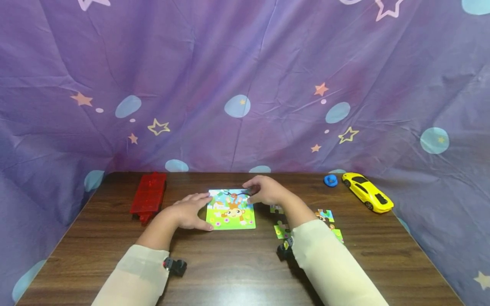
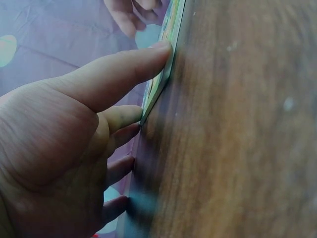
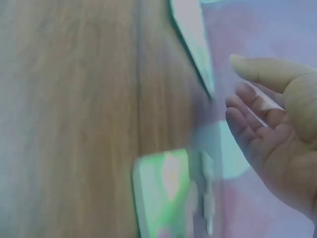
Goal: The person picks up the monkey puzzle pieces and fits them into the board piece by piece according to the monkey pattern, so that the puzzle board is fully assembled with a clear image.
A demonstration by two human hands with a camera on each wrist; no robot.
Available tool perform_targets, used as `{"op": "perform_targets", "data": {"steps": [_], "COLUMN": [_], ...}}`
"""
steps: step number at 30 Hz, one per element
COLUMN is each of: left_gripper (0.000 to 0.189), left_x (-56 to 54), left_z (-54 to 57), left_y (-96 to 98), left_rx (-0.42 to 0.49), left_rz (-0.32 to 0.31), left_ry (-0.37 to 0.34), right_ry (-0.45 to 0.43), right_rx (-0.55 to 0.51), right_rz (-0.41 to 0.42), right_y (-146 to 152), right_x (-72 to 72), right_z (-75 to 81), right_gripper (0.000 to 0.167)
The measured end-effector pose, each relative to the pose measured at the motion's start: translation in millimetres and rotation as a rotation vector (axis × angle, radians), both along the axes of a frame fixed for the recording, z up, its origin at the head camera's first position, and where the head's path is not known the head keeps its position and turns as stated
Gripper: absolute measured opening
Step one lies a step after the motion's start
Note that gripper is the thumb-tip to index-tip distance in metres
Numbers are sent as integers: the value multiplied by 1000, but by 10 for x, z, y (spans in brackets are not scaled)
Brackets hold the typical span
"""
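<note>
A square jigsaw puzzle (image 1: 230, 214) with a cartoon monkey on green grass lies flat in the middle of the table. My left hand (image 1: 190, 212) is at its left side, thumb near the lower corner and index finger near the upper one. In the left wrist view the thumb of the left hand (image 2: 64, 129) touches the puzzle's edge (image 2: 166, 69), with the other fingers extended. My right hand (image 1: 266, 190) hovers by the upper right corner, fingers loosely bent. The right wrist view shows this hand (image 3: 277, 119) holding nothing, apart from the puzzle (image 3: 192, 37).
Loose puzzle pieces (image 1: 326, 215) lie right of the puzzle, partly under my right forearm. A yellow toy car (image 1: 367, 192) and a small blue round thing (image 1: 331, 181) stand at the back right. At the back left is a translucent red toy (image 1: 149, 194). A purple curtain (image 1: 214, 140) hangs behind the table.
</note>
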State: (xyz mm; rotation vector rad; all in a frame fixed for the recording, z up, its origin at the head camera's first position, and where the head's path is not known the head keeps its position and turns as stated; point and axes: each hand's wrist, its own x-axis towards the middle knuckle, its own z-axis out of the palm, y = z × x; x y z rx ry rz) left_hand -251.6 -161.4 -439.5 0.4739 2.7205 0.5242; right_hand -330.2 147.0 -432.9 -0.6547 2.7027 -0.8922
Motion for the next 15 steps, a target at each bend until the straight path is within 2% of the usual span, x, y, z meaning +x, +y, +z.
{"op": "perform_targets", "data": {"steps": [5, 8, 15], "left_gripper": [107, 107, 107], "left_x": [3, 7, 10], "left_z": [5, 2, 11], "left_y": [10, 12, 24], "left_rx": [-4, -7, -16], "left_rz": [-1, -4, -7], "left_ry": [0, 2, 2], "right_ry": [25, 6, -2], "right_rx": [-41, -78, -101], "right_rz": [-19, -45, -95], "right_y": [284, 457, 790], "right_x": [133, 205, 305], "right_z": [94, 114, 69], "right_gripper": [50, 51, 54]}}
